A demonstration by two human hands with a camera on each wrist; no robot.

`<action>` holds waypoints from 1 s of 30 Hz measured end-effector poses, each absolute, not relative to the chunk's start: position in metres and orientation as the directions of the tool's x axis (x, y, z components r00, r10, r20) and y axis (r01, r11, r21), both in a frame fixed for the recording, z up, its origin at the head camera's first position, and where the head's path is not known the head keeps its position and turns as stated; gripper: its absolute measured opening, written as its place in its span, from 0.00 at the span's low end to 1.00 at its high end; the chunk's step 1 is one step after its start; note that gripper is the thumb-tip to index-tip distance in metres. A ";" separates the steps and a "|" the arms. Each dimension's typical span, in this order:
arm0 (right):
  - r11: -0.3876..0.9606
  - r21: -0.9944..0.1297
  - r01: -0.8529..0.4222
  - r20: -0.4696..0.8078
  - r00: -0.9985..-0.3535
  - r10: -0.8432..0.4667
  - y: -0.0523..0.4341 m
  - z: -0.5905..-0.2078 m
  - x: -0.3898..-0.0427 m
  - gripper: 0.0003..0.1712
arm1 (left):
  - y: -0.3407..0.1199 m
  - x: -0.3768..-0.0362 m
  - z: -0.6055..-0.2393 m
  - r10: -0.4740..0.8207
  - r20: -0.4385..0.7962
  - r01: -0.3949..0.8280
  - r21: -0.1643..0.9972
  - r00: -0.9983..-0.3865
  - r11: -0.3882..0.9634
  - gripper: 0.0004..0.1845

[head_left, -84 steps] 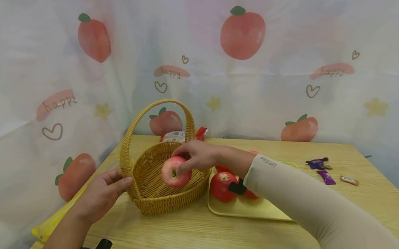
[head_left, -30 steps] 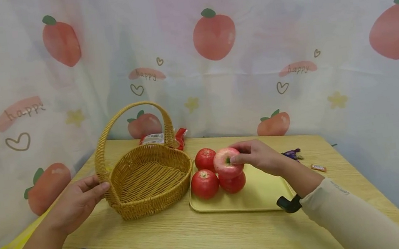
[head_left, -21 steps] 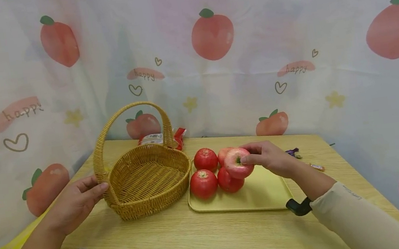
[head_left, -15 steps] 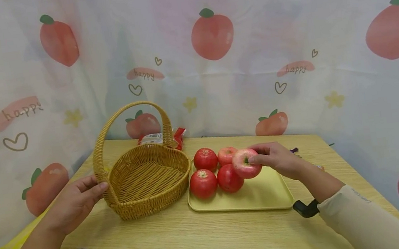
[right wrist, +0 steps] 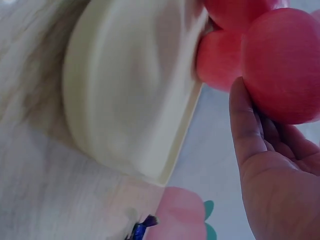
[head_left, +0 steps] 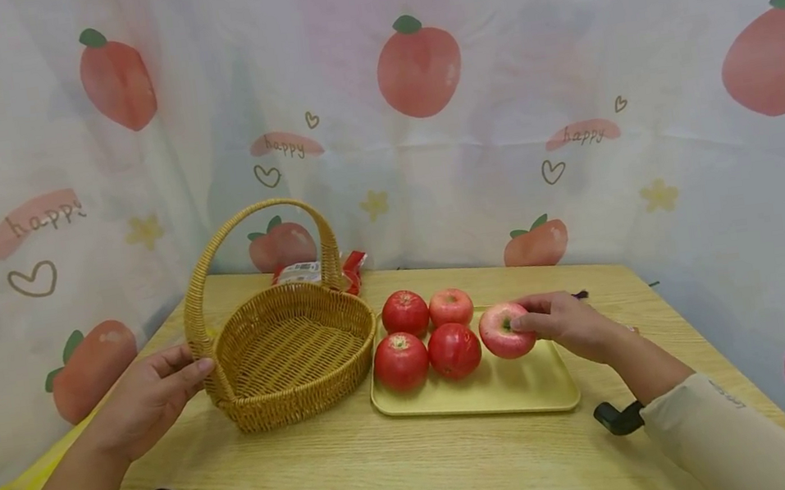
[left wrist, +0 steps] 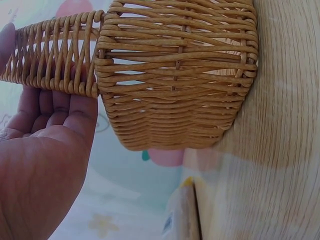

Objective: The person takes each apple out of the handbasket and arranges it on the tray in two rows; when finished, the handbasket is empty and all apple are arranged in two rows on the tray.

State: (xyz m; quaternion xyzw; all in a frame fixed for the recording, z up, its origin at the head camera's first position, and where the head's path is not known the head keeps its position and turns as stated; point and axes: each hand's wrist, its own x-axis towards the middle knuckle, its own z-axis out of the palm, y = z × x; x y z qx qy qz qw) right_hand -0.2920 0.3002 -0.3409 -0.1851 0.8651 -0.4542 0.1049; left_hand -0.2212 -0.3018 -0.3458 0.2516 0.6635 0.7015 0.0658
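Note:
A heart-shaped wicker basket (head_left: 294, 403) with a tall handle stands empty on the wooden table. My left hand (head_left: 151, 393) rests with straight fingers against its left side at the foot of the handle; the left wrist view shows the fingers of this hand (left wrist: 45, 150) lying behind the woven basket (left wrist: 175, 90). To the right lies a pale yellow tray (head_left: 523, 389) bearing several red apples (head_left: 400, 361). My right hand (head_left: 548, 324) grips a pinkish apple (head_left: 502, 331) that sits low on the tray beside the others. In the right wrist view this apple (right wrist: 285, 65) fills the palm of my right hand (right wrist: 270, 175).
A red snack packet (head_left: 347, 267) lies behind the basket. A yellow object (head_left: 29, 483) lies along the table's left edge. A purple candy wrapper (head_left: 578, 295) peeks out behind my right hand. A peach-printed curtain closes in the back and sides.
My right hand has carried the pinkish apple from the basket over to the tray and lowered it to the right of the other apples. My left hand stayed at the basket.

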 end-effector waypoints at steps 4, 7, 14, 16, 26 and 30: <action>0.500 -0.849 -0.172 -0.056 -0.911 -0.408 0.304 -0.348 -0.292 0.27 | -0.302 -0.221 -0.345 0.433 0.271 0.248 0.962 -0.860 -0.111 0.15; 0.499 -0.855 -0.142 -0.081 -0.913 -0.400 0.306 -0.355 -0.292 0.29 | -0.302 -0.221 -0.344 0.442 0.274 0.249 0.962 -0.854 -0.115 0.16; 0.468 -0.877 -0.107 -0.107 -0.907 -0.407 0.308 -0.365 -0.292 0.29 | -0.301 -0.220 -0.345 0.447 0.272 0.249 0.962 -0.852 -0.112 0.17; 0.466 -0.879 -0.099 -0.112 -0.908 -0.403 0.308 -0.367 -0.292 0.30 | -0.301 -0.220 -0.345 0.441 0.274 0.252 0.962 -0.855 -0.109 0.16; 0.478 -0.873 -0.096 -0.116 -0.912 -0.393 0.308 -0.373 -0.293 0.33 | -0.300 -0.219 -0.344 0.431 0.279 0.253 0.960 -0.858 -0.119 0.15; 0.499 -0.858 -0.125 -0.086 -0.922 -0.378 0.307 -0.371 -0.294 0.33 | -0.301 -0.219 -0.345 0.434 0.280 0.252 0.960 -0.856 -0.122 0.15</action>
